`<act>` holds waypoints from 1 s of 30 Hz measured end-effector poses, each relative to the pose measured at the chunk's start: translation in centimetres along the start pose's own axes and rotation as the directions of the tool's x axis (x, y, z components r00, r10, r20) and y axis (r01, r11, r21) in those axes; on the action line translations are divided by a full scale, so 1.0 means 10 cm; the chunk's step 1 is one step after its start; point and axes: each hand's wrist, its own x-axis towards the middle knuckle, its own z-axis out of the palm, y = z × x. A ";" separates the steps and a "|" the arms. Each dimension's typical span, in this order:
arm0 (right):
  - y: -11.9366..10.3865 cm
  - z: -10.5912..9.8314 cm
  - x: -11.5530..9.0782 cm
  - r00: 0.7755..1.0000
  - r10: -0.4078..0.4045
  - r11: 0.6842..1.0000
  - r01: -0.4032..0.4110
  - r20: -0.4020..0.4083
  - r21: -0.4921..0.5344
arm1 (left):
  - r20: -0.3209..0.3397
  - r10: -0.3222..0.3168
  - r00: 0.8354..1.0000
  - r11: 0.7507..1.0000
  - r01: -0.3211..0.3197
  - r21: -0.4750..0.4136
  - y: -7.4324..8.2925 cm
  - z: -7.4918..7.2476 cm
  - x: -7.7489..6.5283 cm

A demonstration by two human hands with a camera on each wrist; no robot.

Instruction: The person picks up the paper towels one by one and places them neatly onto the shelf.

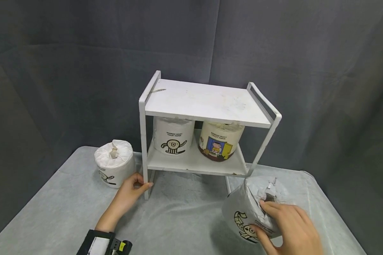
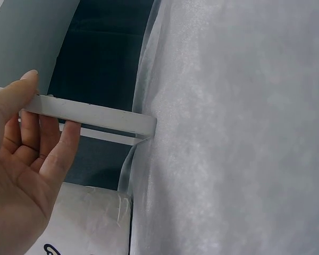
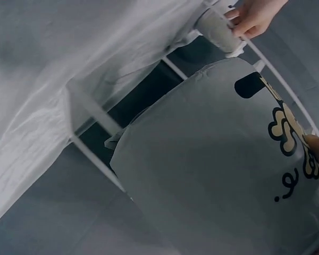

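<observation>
Toilet roll (image 1: pixel 244 209) at five o'clock, gripped by my right hand (image 1: pixel 290 226); half done, I guess from here.
At seven, my left hand (image 1: pixel 129 194) pinches the rack's leg (image 1: pixel 143 148). A loose roll (image 1: pixel 121 171) stands at eight. Mid-clock, a white roll (image 1: pixel 173 136) and yellow roll (image 1: pixel 221 143) sit shelved.

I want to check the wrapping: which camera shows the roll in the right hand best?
The head view: the roll shows its crumpled top, center hole and printed side. The right wrist view is closer but dim, giving mostly plain wrapping and part of the print. The left wrist view misses it.
</observation>
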 end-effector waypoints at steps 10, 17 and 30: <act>-0.12 0.10 0.10 0.982 -0.101 0.988 0.118 -0.162 0.096 | 0.003 -0.007 1.000 1.000 0.007 0.005 0.00 0.01 0.00; -0.18 0.13 0.14 0.979 -0.100 0.985 0.122 -0.179 0.118 | 0.002 -0.005 1.000 1.000 0.005 0.007 0.00 0.00 0.00; -0.38 0.22 0.33 0.954 -0.089 0.964 0.155 -0.285 0.215 | -0.008 0.016 1.000 1.000 -0.016 0.009 -0.03 0.01 0.01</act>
